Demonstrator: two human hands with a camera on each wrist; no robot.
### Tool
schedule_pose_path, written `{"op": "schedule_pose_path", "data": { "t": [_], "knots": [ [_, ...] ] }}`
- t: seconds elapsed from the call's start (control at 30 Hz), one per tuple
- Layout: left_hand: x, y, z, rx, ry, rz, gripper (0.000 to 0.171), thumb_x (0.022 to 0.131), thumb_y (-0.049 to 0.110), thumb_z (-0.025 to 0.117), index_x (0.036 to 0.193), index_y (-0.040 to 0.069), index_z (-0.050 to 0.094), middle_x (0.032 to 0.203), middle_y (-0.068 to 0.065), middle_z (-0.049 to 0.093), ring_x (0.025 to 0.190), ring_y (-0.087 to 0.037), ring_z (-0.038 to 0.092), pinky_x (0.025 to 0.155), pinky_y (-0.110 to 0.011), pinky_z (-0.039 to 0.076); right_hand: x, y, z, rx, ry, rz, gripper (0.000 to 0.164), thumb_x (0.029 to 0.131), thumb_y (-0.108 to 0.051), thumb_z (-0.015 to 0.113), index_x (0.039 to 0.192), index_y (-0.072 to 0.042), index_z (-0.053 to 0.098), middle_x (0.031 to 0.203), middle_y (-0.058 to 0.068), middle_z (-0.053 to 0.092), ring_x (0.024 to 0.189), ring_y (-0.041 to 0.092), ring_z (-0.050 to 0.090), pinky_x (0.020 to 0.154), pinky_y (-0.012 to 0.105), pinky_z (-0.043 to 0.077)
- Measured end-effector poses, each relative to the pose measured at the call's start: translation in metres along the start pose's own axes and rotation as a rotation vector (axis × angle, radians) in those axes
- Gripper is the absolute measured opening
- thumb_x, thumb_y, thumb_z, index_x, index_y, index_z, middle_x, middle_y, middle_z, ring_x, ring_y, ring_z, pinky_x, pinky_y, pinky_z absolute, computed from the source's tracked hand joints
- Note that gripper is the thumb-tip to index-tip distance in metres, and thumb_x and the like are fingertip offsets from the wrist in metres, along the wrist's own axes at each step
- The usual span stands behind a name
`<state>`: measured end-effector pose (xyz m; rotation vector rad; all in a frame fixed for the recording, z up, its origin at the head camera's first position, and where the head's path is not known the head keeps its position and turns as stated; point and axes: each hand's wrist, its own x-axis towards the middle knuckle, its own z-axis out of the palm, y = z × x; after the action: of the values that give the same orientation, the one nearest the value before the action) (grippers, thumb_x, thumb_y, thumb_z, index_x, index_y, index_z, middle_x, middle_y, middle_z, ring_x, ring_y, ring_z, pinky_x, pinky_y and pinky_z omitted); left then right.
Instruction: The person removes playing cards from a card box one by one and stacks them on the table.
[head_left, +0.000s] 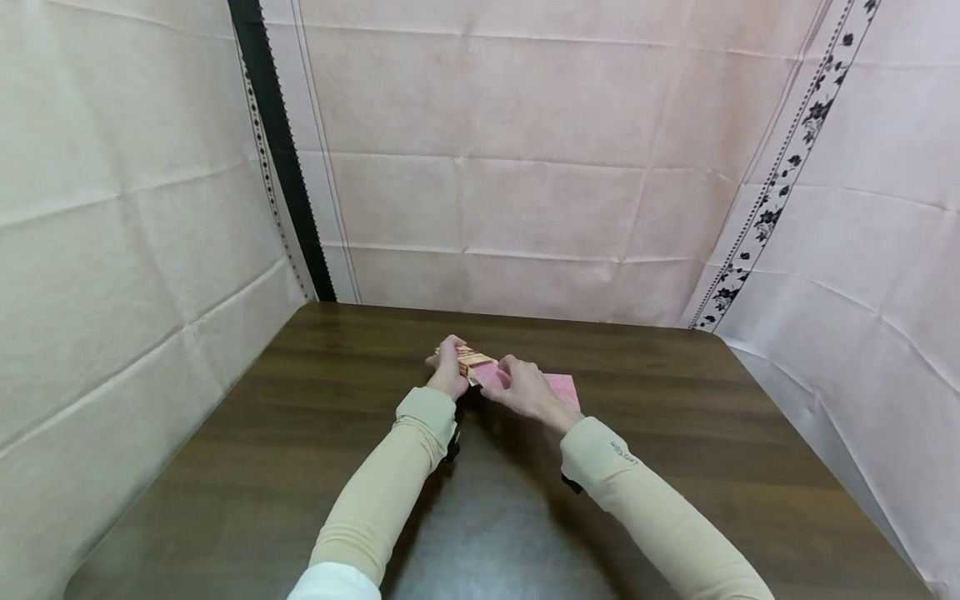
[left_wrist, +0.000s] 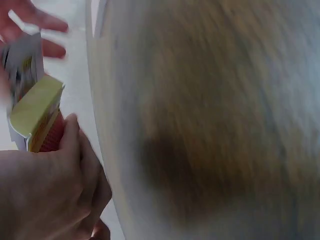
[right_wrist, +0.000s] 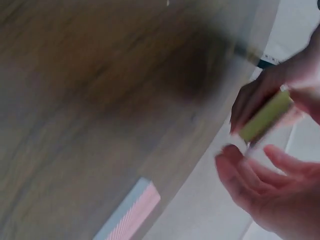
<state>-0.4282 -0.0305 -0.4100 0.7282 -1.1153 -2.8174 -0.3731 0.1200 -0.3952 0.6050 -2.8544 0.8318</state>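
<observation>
A small patterned cardboard box (head_left: pixel 471 358) is held above the table by my left hand (head_left: pixel 447 371), its fingers curled round the sides. In the left wrist view, the box's yellow end face (left_wrist: pixel 37 106) and a greyish flap (left_wrist: pixel 26 67) standing out from it are visible. My right hand (head_left: pixel 531 392) is at the box's right side, its thumb and fingers about the flap; blur hides the exact contact. A pink box (right_wrist: pixel 135 215) with a pale grey side lies on the table beyond the right hand, partly covered by it in the head view.
The brown wooden table (head_left: pixel 360 400) extends around both forearms. Pale creased cloth (head_left: pixel 525 208) hangs behind it and along both sides, with a black strip (head_left: pixel 288 158) at the left and a flowered border (head_left: pixel 772 208) at the right.
</observation>
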Motion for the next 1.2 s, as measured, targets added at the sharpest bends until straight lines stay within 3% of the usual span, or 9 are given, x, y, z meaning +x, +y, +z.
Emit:
{"op": "schedule_pose_path", "data": {
  "t": [0.1, 0.23, 0.37, 0.57, 0.7, 0.9, 1.2],
  "knots": [
    [0.000, 0.004, 0.000, -0.016, 0.038, 0.060, 0.069, 0.075, 0.011, 0.056, 0.131, 0.009, 0.017, 0.125, -0.013, 0.037, 0.103, -0.024, 0.051, 0.091, -0.034, 0.049, -0.003, 0.009, -0.011, -0.013, -0.044, 0.006, 0.060, 0.079, -0.031, 0.073, 0.127, -0.002, 0.052, 0.102, 0.013, 0.065, 0.082, 0.020, 0.056, 0.071, 0.031, 0.046],
    [0.001, 0.007, -0.005, -0.038, 0.077, 0.100, 0.070, 0.075, 0.012, 0.056, 0.132, 0.009, 0.016, 0.124, -0.015, 0.038, 0.104, -0.026, 0.052, 0.091, -0.035, 0.050, -0.007, 0.031, -0.023, -0.074, 0.045, 0.069, 0.061, 0.080, -0.030, 0.071, 0.129, -0.001, 0.050, 0.107, 0.016, 0.064, 0.088, 0.026, 0.058, 0.074, 0.038, 0.048],
    [0.001, 0.007, -0.009, -0.046, 0.085, 0.095, 0.071, 0.075, 0.011, 0.056, 0.133, 0.009, 0.015, 0.122, -0.015, 0.038, 0.105, -0.026, 0.052, 0.092, -0.035, 0.049, -0.011, 0.050, -0.029, -0.234, 0.136, 0.214, 0.057, 0.083, -0.038, 0.066, 0.123, 0.000, 0.050, 0.106, 0.021, 0.062, 0.095, 0.036, 0.059, 0.077, 0.049, 0.051],
    [0.002, 0.007, -0.009, -0.053, 0.046, 0.075, 0.068, 0.076, 0.009, 0.056, 0.132, 0.008, 0.017, 0.114, -0.012, 0.041, 0.106, -0.026, 0.052, 0.092, -0.035, 0.049, -0.014, 0.065, -0.024, -0.434, 0.107, 0.337, 0.061, 0.087, -0.050, 0.056, 0.119, 0.003, 0.051, 0.107, 0.027, 0.064, 0.100, 0.042, 0.056, 0.079, 0.056, 0.048],
    [0.004, 0.007, -0.008, -0.039, 0.020, 0.061, 0.065, 0.076, 0.010, 0.056, 0.130, 0.009, 0.019, 0.114, -0.012, 0.042, 0.107, -0.026, 0.053, 0.092, -0.035, 0.050, -0.015, 0.068, -0.019, -0.467, 0.094, 0.353, 0.061, 0.087, -0.048, 0.056, 0.121, 0.003, 0.053, 0.106, 0.027, 0.065, 0.098, 0.040, 0.057, 0.076, 0.054, 0.050],
    [0.007, 0.006, -0.010, -0.024, 0.027, 0.054, 0.063, 0.076, 0.010, 0.056, 0.128, 0.009, 0.021, 0.115, -0.013, 0.044, 0.102, -0.025, 0.054, 0.090, -0.036, 0.050, -0.016, 0.066, -0.012, -0.433, 0.086, 0.340, 0.051, 0.085, -0.039, 0.057, 0.113, 0.003, 0.056, 0.103, 0.026, 0.066, 0.093, 0.040, 0.058, 0.072, 0.053, 0.051],
    [0.006, 0.008, -0.009, -0.026, 0.020, 0.045, 0.063, 0.076, 0.010, 0.056, 0.128, 0.011, 0.021, 0.118, -0.014, 0.043, 0.106, -0.026, 0.053, 0.093, -0.036, 0.049, -0.018, 0.063, -0.009, -0.482, 0.057, 0.340, 0.052, 0.086, -0.046, 0.061, 0.108, 0.001, 0.060, 0.098, 0.023, 0.066, 0.089, 0.038, 0.058, 0.068, 0.052, 0.049]
  ]
}}
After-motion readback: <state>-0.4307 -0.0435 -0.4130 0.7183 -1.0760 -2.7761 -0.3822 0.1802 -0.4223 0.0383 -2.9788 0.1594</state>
